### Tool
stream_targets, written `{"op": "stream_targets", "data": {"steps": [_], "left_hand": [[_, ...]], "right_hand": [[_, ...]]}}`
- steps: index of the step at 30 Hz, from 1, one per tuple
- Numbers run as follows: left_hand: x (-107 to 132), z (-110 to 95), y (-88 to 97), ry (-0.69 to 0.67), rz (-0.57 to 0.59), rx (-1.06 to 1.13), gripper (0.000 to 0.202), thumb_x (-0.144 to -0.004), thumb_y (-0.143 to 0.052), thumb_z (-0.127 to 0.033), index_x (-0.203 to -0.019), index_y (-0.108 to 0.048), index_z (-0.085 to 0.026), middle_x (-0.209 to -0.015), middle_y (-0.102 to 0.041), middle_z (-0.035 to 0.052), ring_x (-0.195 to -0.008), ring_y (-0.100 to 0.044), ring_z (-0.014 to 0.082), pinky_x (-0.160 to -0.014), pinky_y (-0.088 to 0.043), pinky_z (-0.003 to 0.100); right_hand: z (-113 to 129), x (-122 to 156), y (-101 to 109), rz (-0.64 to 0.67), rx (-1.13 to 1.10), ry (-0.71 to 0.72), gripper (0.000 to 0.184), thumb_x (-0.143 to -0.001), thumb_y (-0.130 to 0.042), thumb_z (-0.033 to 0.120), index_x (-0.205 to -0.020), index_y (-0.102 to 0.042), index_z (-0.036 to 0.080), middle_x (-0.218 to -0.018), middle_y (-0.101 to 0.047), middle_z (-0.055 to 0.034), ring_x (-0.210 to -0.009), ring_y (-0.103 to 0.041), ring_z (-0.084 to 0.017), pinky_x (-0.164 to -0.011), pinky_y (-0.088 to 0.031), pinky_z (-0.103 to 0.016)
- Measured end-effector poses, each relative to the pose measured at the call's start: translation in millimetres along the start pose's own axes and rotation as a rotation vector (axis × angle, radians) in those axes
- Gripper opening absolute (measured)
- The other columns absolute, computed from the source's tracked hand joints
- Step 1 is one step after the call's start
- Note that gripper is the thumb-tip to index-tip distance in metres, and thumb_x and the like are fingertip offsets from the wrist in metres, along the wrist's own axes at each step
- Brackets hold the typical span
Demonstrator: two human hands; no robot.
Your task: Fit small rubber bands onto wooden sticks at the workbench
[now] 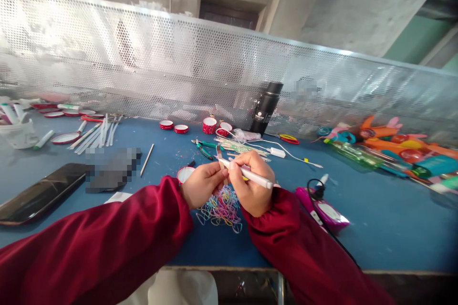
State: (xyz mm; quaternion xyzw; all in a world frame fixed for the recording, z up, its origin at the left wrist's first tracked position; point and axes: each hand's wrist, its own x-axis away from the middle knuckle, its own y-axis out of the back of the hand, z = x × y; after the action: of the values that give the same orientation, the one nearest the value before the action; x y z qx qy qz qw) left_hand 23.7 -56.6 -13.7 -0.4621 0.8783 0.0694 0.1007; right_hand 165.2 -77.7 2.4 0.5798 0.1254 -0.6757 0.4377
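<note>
Near the middle of the blue table, my left hand (203,182) pinches a thin flat stick (219,153), dark greyish-brown at its upper end and paler lower down. My right hand (255,182) grips a white marker pen (258,178), its tip pointing left against or close to the stick; I cannot tell if they touch. Below both hands lies a loose heap of colourful rubber bands (223,209). Just behind my left hand is a round white-faced lid with a red rim (185,174), partly covered by the hand.
Green-handled pliers (203,149) and a bundle of thin sticks (243,147) lie beyond my hands. A black bottle (266,108) stands by the perforated metal screen (143,57). A phone (43,193) is at left, a purple packet (324,209) with a black cable at right.
</note>
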Motion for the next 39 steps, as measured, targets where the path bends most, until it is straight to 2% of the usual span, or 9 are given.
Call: {"op": "stream_targets", "data": {"steps": [10, 17, 24, 29, 35, 39], "left_hand": [[0.2, -0.2, -0.1, 0.015, -0.024, 0.017, 0.042, -0.082, -0.051, -0.056, -0.075, -0.050, -0.015, -0.054, -0.039, -0.0056, -0.046, -0.034, 0.0055, -0.045, -0.026, 0.021], [-0.4, 1.0, 0.4, -0.002, -0.006, -0.003, 0.043, -0.083, -0.050, -0.057, -0.071, -0.045, -0.016, -0.055, -0.039, -0.0053, -0.048, -0.033, 0.0052, -0.046, -0.027, 0.020], [-0.4, -1.9, -0.4, 0.012, -0.015, 0.031, 0.043, -0.081, -0.051, -0.058, -0.075, -0.048, -0.016, -0.057, -0.039, -0.0052, -0.048, -0.033, 0.0055, -0.046, -0.028, 0.021], [-0.7, -1.5, -0.2, 0.006, -0.016, 0.019, 0.043, -0.081, -0.052, -0.058, -0.071, -0.045, -0.016, -0.055, -0.038, -0.0057, -0.047, -0.032, 0.0052, -0.046, -0.027, 0.021], [-0.5, -0.8, -0.5, 0.013, -0.024, 0.026, 0.042, -0.082, -0.052, -0.057, -0.074, -0.048, -0.016, -0.056, -0.039, -0.0054, -0.047, -0.033, 0.0056, -0.046, -0.027, 0.021], [-0.6, -0.2, -0.3, 0.014, -0.018, 0.017, 0.043, -0.081, -0.052, -0.058, -0.073, -0.047, -0.016, -0.056, -0.039, -0.0055, -0.048, -0.033, 0.0053, -0.046, -0.027, 0.021]], "right_hand": [[-2.1, -2.5, 3.0, -0.056, 0.042, 0.011, 0.008, -0.079, -0.058, 0.020, -0.074, -0.052, 0.021, -0.068, -0.057, 0.0004, -0.064, -0.055, -0.015, -0.061, -0.043, -0.029], [0.3, 0.3, -0.7, -0.004, 0.031, 0.022, 0.005, -0.079, -0.058, 0.021, -0.077, -0.053, 0.021, -0.072, -0.060, -0.0010, -0.067, -0.057, -0.016, -0.062, -0.045, -0.029], [-0.9, -2.0, 2.1, -0.055, 0.074, 0.028, 0.007, -0.079, -0.058, 0.020, -0.075, -0.053, 0.021, -0.069, -0.058, -0.0004, -0.064, -0.055, -0.015, -0.060, -0.044, -0.029], [-0.8, -0.6, 0.8, -0.015, 0.044, 0.031, 0.006, -0.079, -0.058, 0.020, -0.077, -0.053, 0.021, -0.072, -0.059, -0.0008, -0.066, -0.057, -0.016, -0.062, -0.045, -0.029], [-1.2, -1.6, 1.9, -0.057, 0.077, 0.042, 0.007, -0.079, -0.058, 0.020, -0.075, -0.052, 0.021, -0.069, -0.058, -0.0003, -0.064, -0.055, -0.015, -0.061, -0.044, -0.029], [-1.4, -0.7, 1.2, -0.026, 0.060, 0.061, 0.005, -0.079, -0.058, 0.021, -0.078, -0.053, 0.021, -0.072, -0.059, -0.0012, -0.068, -0.057, -0.016, -0.063, -0.045, -0.030]]}}
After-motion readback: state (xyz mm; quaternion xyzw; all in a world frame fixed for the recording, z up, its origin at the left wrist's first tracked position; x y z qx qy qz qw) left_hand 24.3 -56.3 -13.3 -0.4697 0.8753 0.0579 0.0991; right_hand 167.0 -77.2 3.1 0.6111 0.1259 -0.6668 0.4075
